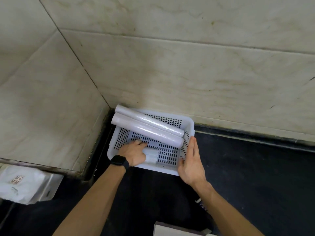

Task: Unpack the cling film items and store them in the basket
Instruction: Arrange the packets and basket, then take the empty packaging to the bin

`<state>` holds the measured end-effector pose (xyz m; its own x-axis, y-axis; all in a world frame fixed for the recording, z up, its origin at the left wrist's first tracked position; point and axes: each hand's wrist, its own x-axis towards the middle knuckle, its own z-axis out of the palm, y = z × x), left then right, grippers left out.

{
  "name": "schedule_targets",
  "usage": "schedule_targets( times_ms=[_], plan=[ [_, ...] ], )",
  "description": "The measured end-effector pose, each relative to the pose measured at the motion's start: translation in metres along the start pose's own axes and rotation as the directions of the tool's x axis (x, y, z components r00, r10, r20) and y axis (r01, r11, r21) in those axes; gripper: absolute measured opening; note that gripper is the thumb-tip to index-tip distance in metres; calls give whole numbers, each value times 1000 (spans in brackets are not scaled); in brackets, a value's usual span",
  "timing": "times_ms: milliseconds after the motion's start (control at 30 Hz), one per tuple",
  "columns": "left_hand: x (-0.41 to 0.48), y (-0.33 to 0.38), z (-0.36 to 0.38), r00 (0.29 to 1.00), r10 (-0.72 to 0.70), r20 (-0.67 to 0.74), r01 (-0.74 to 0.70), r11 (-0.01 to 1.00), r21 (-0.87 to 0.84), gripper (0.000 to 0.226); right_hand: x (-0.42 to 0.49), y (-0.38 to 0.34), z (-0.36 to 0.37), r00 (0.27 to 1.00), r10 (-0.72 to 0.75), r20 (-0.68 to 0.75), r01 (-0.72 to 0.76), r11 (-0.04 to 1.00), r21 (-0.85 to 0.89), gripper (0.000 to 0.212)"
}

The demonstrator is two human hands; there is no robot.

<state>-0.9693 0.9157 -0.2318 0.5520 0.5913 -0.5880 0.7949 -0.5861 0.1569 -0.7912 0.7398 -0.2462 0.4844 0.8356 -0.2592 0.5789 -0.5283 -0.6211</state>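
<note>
A white perforated plastic basket (189, 124) stands on the dark counter in the wall corner. Two white cling film rolls lie slanted across it, one behind (153, 120) and one in front (146, 131), their left ends sticking out over the basket's far left rim. My left hand (134, 153), with a black watch on the wrist, is inside the basket, resting on a small white packet (151, 156) on the basket floor. My right hand (192, 160) lies flat against the outside of the basket's right wall near the front corner, fingers straight.
Beige tiled walls meet in a corner just behind the basket. A white plastic bag with a label (20, 184) lies on a raised ledge at the left. A pale box corner (172, 229) shows at the bottom edge. Dark counter (255, 176) stretches to the right.
</note>
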Motion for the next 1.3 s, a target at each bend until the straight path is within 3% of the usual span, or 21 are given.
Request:
schedule_targets(
  times_ms=[67, 167, 267, 333, 400, 500, 600, 767, 867, 967, 1100, 1300],
  plan=[
    [-7, -5, -1, 994, 12, -106, -22, 995, -95, 63, 0, -1, -1, 1000, 20, 16, -19, 999, -46, 96],
    [-20, -19, -7, 935, 1, -356, -92, 967, -238, 44, 0, -6, -3, 999, 8, -48, -20, 968, -251, 95],
    [-32, -34, -18, 780, -89, -620, -149, 935, -322, 21, 9, -17, -10, 963, -216, -161, 137, 906, -400, 79],
    [-34, -41, -28, 660, -261, -705, -91, 903, -420, 26, 28, -31, -14, 919, -354, -173, 274, 889, -366, 64],
    [-28, -47, -40, 623, -420, -660, -11, 839, -544, 49, 54, -50, -14, 920, -373, -122, 334, 907, -257, 50],
    [-13, -55, -57, 724, -504, -472, 51, 721, -692, 71, 93, -76, -12, 952, -304, 41, 305, 921, -244, 40],
    [0, -58, -59, 791, -504, -347, -24, 542, -840, 57, 120, -90, -9, 954, -233, 190, 288, 893, -347, 37],
    [6, -58, -50, 773, -545, -325, -37, 473, -880, 54, 137, -98, -5, 928, -209, 309, 353, 761, -544, 41],
    [4, -54, -48, 742, -566, -358, -95, 440, -893, 35, 137, -97, -2, 919, -200, 341, 366, 754, -545, 43],
    [-1, -58, -45, 732, -571, -371, -134, 413, -901, 21, 132, -95, -1, 922, -208, 326, 345, 823, -451, 38],
    [-2, -71, -45, 763, -528, -372, -122, 449, -885, 35, 121, -90, -2, 929, -267, 257, 347, 870, -351, 31],
    [10, -71, -53, 752, -542, -375, -210, 343, -916, 19, 88, -87, -31, 925, -351, -143, 356, 934, 13, 31]
  ],
)
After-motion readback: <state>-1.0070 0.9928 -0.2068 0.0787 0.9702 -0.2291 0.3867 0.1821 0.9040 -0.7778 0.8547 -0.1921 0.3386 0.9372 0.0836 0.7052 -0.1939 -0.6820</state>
